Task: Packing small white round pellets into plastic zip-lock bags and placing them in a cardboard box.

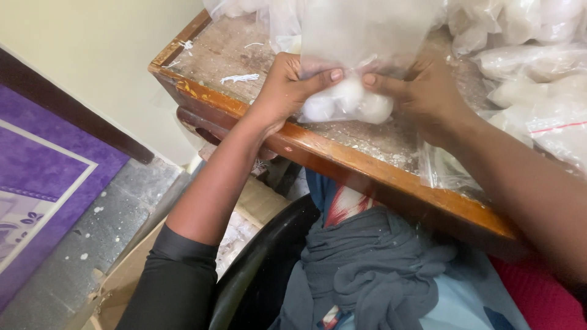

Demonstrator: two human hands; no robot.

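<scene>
Two hands meet at the near edge of a worn wooden table, both pinching one clear plastic bag just above the white lump that fills its bottom. The left hand closes its thumb and fingers tight on the bag's neck from the left; the right hand grips the same neck from the right, thumb tip almost touching the left thumb. The bag's filled end rests on the tabletop, close to the varnished front rim, with its empty upper part standing up and running out of the top of the view.

Left of the hands the table surface lies bare up to its corner, apart from one small tuft of white threads and a few stray flecks. Right of the hands the room is tight: a heap of filled clear bags crowds the table up to the right wrist and is cut off by the top and right borders, so their count cannot be told. One flat empty bag hangs over the front edge under the right forearm.

Below the rim sit a dark curved chair back and a bundle of grey cloth, partly hidden by the table. How many pieces make up the white lump is hard to make out through the plastic. On the left, a grey speckled floor meets a purple mat.
</scene>
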